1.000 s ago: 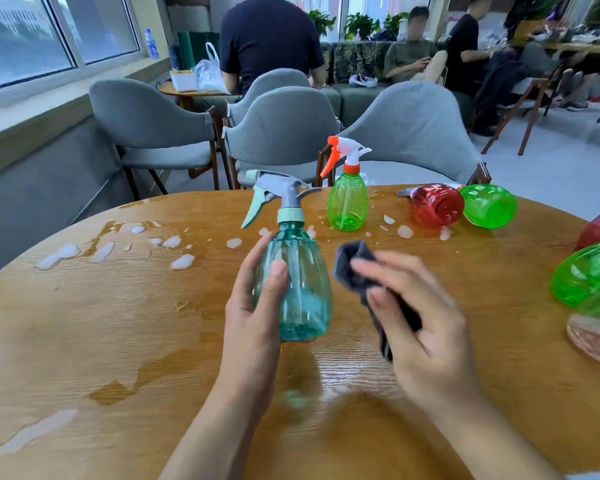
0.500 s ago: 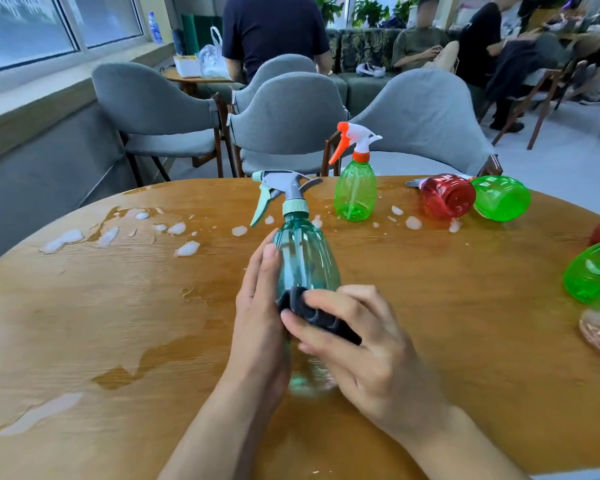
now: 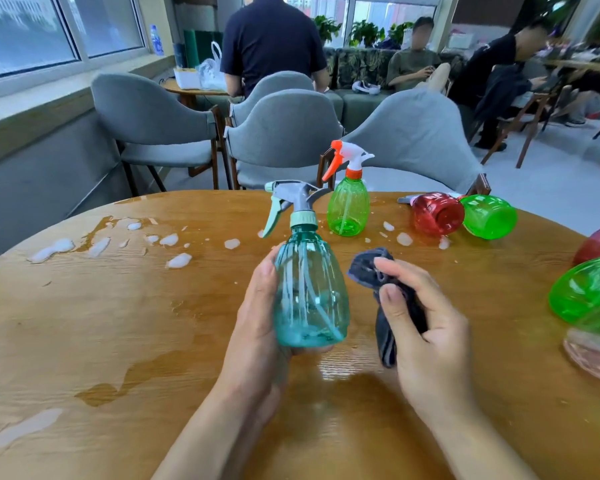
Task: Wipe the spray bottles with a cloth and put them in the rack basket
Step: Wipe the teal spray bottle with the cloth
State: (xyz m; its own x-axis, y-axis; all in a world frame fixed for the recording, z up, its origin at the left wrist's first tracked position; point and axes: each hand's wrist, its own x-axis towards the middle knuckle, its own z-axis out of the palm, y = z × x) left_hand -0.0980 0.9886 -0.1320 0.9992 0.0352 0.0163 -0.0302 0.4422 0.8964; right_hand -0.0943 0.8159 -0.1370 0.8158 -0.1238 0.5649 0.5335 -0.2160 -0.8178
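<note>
Bottles and foam patches [image 3: 178,260] scattered over wet wooden table [image 3: 84,323], grey chairs [image 3: 281,133] behind.
Green bottle [image 3: 349,206] upright at rear; red bottle [image 3: 437,213] and second green bottle [image 3: 489,216] on their sides. Left hand [image 3: 257,327] grips teal spray bottle [image 3: 309,292] upright, fingers wrapped behind it. Right hand [image 3: 426,327] pinches dark cloth [image 3: 385,299] just beside, apart from the bottle.

A shared lounge or café-like common room is shown. A round wooden table [image 3: 84,341] is flanked by grey upholstered chairs [image 3: 284,133], and a long window [image 3: 49,29] is set above a ledge on the left. Further back, a patterned sofa [image 3: 361,67] with potted plants [image 3: 368,29] behind it is occupied by seated people [image 3: 413,60], and more wooden-legged chairs [image 3: 530,112] are grouped at the right.
</note>
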